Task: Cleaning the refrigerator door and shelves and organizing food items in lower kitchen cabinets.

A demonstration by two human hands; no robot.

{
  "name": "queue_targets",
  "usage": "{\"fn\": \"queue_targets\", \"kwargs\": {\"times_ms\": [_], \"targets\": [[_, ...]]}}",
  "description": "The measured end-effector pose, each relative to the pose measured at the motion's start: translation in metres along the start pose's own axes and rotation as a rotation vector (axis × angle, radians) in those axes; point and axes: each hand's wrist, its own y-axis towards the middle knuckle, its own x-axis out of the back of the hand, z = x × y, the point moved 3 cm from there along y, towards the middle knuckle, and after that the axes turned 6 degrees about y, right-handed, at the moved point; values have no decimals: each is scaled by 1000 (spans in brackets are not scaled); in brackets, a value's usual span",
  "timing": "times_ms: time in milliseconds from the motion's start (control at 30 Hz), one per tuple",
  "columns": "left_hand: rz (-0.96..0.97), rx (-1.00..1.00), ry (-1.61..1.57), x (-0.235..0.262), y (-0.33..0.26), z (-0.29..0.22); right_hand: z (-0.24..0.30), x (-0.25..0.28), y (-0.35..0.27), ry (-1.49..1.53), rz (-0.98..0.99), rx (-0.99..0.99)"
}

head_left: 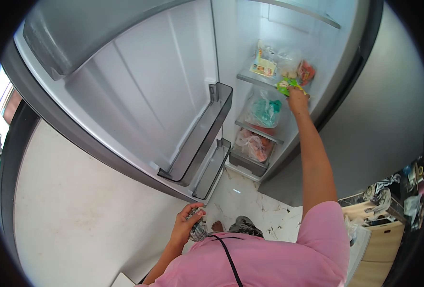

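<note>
My right hand (298,99) reaches into the open refrigerator and is closed on a green and yellow packet (284,86) at the front edge of a glass shelf (248,77). Behind the packet on that shelf sit a yellow and white printed pack (263,66), a clear plastic bag (288,59) and a red pack (306,71). Low by my waist, my left hand (182,225) grips a crumpled black-and-white checked cloth (198,230). Part of the cloth is covered by the fingers.
The refrigerator door (140,81) stands wide open on the left, with two grey door bins (205,129). Lower down inside are a teal bag (265,112) and a bag of orange-red food (254,145) in a drawer. A wooden cabinet (382,244) is at lower right.
</note>
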Motion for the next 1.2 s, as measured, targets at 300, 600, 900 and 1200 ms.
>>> {"fn": "queue_targets", "kwargs": {"times_ms": [300, 600, 900, 1200], "targets": [[-18, -114, -7, -64, 37, -25, 6, 58, 16, 121, -224, 73], [739, 38, -908, -202, 209, -85, 33, 86, -29, 405, -344, 331], [597, -1, -1153, -220, 265, -65, 59, 44, -169, 650, -37, 599], [396, -101, -1102, -184, 213, -37, 76, 78, -203, 661, 254, 760]]}}
